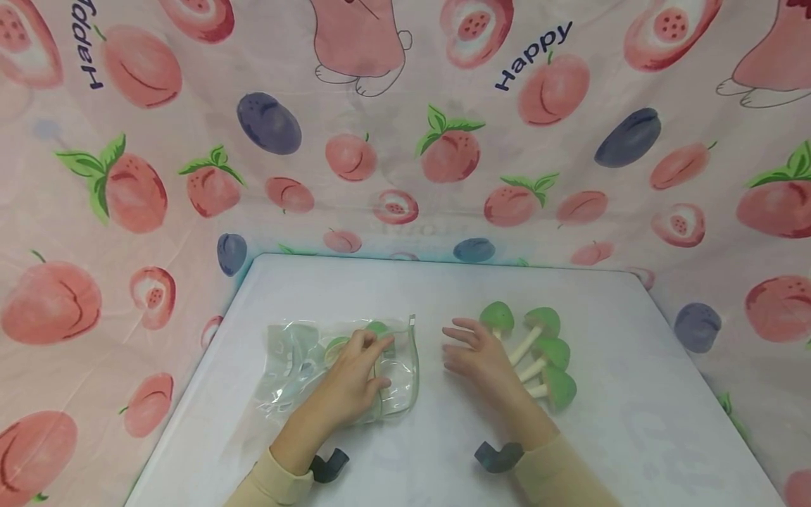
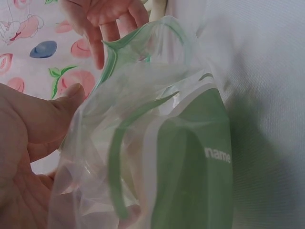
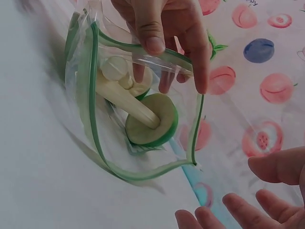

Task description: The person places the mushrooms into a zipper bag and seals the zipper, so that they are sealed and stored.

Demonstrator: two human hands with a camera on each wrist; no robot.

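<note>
On the left of the white table, a clear zip bag (image 1: 402, 387) with green edging has its mouth facing right. My left hand (image 1: 351, 377) holds the bag from above near its mouth, thumb and fingers about the film. Inside, as the right wrist view shows, lie mushrooms (image 3: 152, 119) with green caps and pale stems. My right hand (image 1: 481, 355) is apart from the bag, its fingers spread with nothing in them. Beside and partly behind that hand lie several more green-capped mushrooms (image 1: 557, 352). In the left wrist view, the bag's green panel (image 2: 190, 157) reads "name".
A white table (image 1: 633, 338) lies under everything. Behind and around it hangs a pink fruit-print cloth (image 1: 393, 141). Dark straps (image 1: 500, 458) show at both wrists.
</note>
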